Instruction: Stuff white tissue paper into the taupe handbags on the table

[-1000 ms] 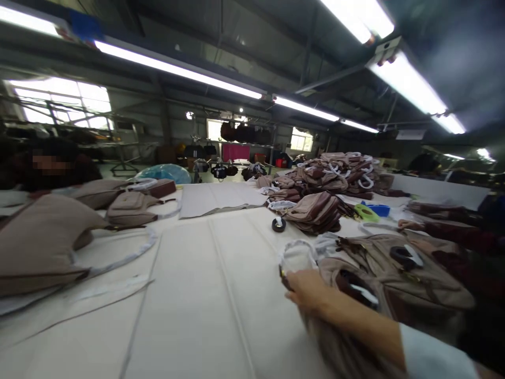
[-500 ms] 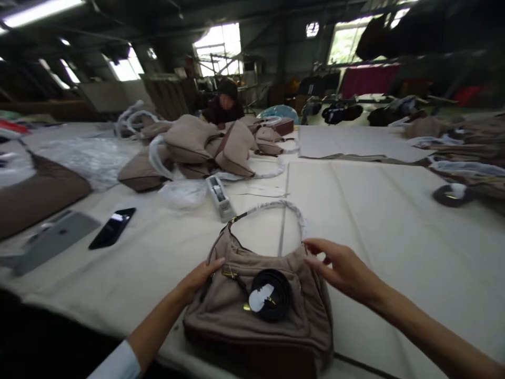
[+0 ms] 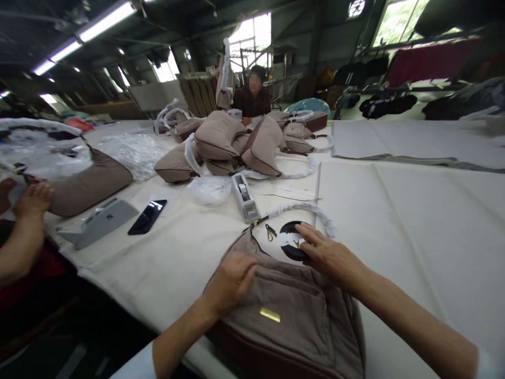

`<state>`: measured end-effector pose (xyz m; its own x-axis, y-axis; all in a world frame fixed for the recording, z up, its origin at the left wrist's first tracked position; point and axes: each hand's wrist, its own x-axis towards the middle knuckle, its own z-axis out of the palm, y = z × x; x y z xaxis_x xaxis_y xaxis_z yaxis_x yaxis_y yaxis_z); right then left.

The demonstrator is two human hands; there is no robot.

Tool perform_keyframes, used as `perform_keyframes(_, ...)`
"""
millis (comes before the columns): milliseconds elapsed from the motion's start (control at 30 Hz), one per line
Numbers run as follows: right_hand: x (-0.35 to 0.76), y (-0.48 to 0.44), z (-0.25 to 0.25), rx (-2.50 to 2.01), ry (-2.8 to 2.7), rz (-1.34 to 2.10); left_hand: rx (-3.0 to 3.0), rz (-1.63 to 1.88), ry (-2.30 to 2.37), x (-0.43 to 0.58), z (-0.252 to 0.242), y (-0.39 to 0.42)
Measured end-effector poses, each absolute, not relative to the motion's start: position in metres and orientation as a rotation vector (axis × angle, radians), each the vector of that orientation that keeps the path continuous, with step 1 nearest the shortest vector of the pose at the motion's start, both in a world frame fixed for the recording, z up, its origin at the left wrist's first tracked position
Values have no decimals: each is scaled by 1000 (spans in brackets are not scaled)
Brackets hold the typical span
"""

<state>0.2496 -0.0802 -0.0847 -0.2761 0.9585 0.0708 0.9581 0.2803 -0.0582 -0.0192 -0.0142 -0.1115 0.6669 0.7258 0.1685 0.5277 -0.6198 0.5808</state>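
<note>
Now the black strap roll point(image 3: 294, 247) is off the bag point(image 3: 292, 316) near me, under my open right hand point(image 3: 329, 258), while my left hand point(image 3: 232, 279) presses the bag, fingers curled, holding nothing.

Workshop hall, dim, daylight from rear windows.
Worktop point(image 3: 414, 210), covered in pale cloth, fills the middle and right of frame. Fluorescent tubes point(image 3: 84, 31) run across the upper left under a dark roof. Bright windows point(image 3: 250, 37) top centre and upper right; red cloth point(image 3: 430, 60) hangs at upper right.
</note>
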Motion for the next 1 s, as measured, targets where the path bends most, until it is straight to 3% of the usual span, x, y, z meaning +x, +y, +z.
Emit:
perform_keyframes(167, 253, -28, -114, -2000, -2509, 264, 2724, -233, 762, 66, -106, -35)
perform_keyframes(267, 259, -25, -128, -2068, -2437, 290, 2772, -349, 706, 71, -105, -32)
perform_keyframes(533, 233, -35, -123, -1956, -2385, 515, 2699, 194, 342, -53, -70, -34)
perform_keyframes(733, 162, -15, -118, -1520, -2399, 602, 2638, 792, 664, -96, -65, -29)
perform_keyframes(900, 222, -65, -99, -1527, -1723, 245, 2658, 956, 894, -118, -78, -17)
perform_keyframes(1000, 276, -126, -96, -1726, -1686, 98, 2690, 984, 1030, -137, -85, 0)
